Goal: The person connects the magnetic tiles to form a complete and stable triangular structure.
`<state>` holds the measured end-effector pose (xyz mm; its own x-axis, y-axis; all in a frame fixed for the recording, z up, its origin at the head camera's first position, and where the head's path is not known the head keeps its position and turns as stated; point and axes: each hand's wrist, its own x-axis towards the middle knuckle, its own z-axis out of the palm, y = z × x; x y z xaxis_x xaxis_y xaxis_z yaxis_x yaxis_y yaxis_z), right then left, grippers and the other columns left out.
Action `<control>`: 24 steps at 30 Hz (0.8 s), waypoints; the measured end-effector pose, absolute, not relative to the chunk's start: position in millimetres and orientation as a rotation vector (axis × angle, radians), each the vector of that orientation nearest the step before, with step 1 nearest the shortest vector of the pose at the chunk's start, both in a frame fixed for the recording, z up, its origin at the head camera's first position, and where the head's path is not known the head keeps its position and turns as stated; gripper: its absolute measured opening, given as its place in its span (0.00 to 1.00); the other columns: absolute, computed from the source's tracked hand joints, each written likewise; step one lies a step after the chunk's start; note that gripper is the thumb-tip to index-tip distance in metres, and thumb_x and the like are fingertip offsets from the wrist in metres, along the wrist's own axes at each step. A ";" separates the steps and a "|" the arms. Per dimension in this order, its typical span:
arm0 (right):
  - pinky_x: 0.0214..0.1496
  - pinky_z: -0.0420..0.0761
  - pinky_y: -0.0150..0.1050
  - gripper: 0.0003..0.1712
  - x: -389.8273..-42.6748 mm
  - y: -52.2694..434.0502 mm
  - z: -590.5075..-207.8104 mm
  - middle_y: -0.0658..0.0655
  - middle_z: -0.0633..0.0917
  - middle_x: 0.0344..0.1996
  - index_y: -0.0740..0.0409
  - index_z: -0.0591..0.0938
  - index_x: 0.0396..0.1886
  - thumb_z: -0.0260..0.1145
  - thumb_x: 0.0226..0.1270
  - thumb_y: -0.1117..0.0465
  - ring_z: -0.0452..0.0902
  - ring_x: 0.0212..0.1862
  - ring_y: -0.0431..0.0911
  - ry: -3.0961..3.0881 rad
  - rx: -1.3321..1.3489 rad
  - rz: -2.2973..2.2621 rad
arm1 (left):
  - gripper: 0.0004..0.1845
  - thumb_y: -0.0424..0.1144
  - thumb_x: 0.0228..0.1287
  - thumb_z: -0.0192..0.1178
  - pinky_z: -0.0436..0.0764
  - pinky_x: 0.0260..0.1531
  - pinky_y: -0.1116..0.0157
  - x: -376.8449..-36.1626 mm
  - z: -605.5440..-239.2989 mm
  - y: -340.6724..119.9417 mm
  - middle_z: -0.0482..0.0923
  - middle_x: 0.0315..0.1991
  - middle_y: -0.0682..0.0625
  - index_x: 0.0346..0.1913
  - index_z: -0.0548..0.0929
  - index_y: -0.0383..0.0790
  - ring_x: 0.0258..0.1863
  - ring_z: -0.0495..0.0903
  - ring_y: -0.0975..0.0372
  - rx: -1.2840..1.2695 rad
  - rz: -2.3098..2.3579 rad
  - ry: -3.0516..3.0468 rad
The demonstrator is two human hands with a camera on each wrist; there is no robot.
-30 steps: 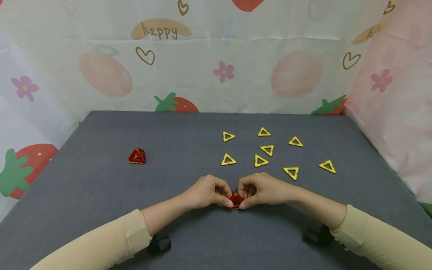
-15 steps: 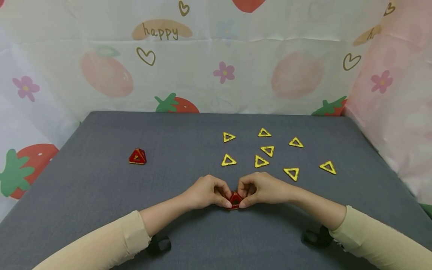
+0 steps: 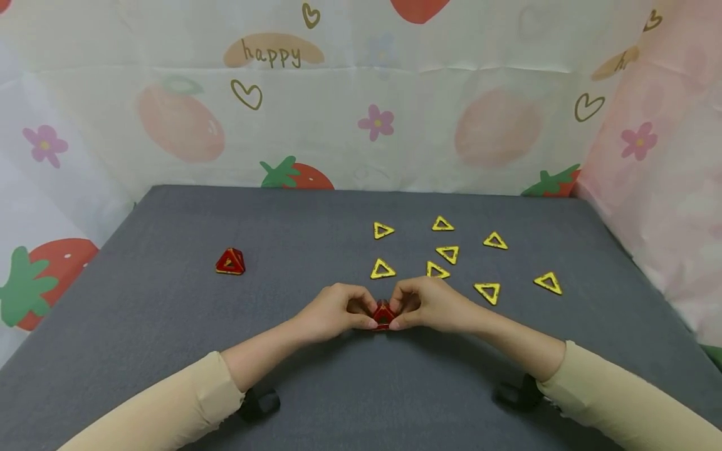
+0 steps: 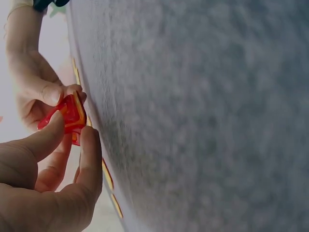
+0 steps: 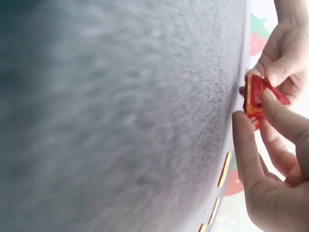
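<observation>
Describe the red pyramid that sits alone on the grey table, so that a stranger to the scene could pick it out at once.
Start from the grey felt-covered table and look to its left half, well away from the scattered flat yellow triangle frames on the right. There stands a small red plastic pyramid with yellow edges, alone and untouched. Unlike the similar red piece pinched between both hands, nothing holds it or lies beside it.

A makeshift play or craft corner, likely in a home rather than a workshop. A grey felt-covered table [image 3: 169,326] is walled on the far side and both sides by a thin printed sheet [image 3: 350,113] showing strawberries, flowers, hearts and the word "happy". Small yellow triangle toy pieces [image 3: 445,254] lie scattered at the right.
</observation>
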<state>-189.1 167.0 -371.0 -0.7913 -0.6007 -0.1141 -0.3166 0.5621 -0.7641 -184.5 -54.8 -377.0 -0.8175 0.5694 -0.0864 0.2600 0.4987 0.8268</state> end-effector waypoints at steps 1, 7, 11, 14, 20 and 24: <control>0.37 0.81 0.32 0.11 -190.7 164.6 -370.9 0.47 0.85 0.31 0.49 0.79 0.31 0.73 0.51 0.53 0.84 0.34 0.37 2.446 -0.737 -1.094 | 0.07 0.38 0.54 0.67 0.77 0.29 0.70 -185.6 -376.3 -56.9 0.85 0.33 0.50 0.36 0.83 0.43 0.30 0.80 0.68 0.682 1.246 2.405; 0.38 0.82 0.33 0.12 -203.2 143.4 -369.9 0.51 0.85 0.34 0.51 0.80 0.33 0.74 0.50 0.57 0.84 0.36 0.39 2.484 -0.655 -1.169 | 0.08 0.39 0.55 0.67 0.78 0.32 0.70 -196.2 -373.3 -74.0 0.86 0.35 0.50 0.38 0.83 0.45 0.34 0.83 0.66 0.618 1.295 2.483; 0.37 0.82 0.33 0.11 -214.1 124.3 -368.5 0.51 0.85 0.34 0.51 0.81 0.33 0.74 0.50 0.58 0.84 0.35 0.39 2.526 -0.586 -1.220 | 0.08 0.41 0.56 0.66 0.80 0.34 0.69 -206.1 -372.2 -89.6 0.86 0.37 0.49 0.39 0.84 0.46 0.36 0.84 0.64 0.565 1.311 2.562; 0.35 0.81 0.33 0.11 -223.7 109.2 -366.9 0.50 0.85 0.34 0.49 0.82 0.33 0.74 0.50 0.57 0.83 0.33 0.39 2.568 -0.556 -1.249 | 0.09 0.42 0.57 0.65 0.80 0.35 0.67 -214.4 -370.3 -102.0 0.86 0.38 0.49 0.40 0.85 0.46 0.37 0.84 0.63 0.506 1.312 2.633; 0.32 0.81 0.34 0.10 -246.1 78.0 -366.9 0.50 0.86 0.33 0.50 0.83 0.34 0.73 0.51 0.57 0.83 0.30 0.39 2.607 -0.536 -1.324 | 0.12 0.43 0.59 0.63 0.81 0.39 0.63 -230.7 -364.6 -126.5 0.85 0.43 0.45 0.45 0.84 0.44 0.40 0.83 0.58 0.379 1.307 2.754; 0.32 0.82 0.34 0.11 -259.7 58.6 -368.4 0.51 0.86 0.35 0.51 0.83 0.36 0.73 0.52 0.59 0.83 0.32 0.40 2.591 -0.517 -1.390 | 0.13 0.42 0.60 0.62 0.81 0.41 0.60 -241.1 -363.2 -141.5 0.85 0.45 0.44 0.47 0.84 0.42 0.42 0.83 0.56 0.315 1.306 2.806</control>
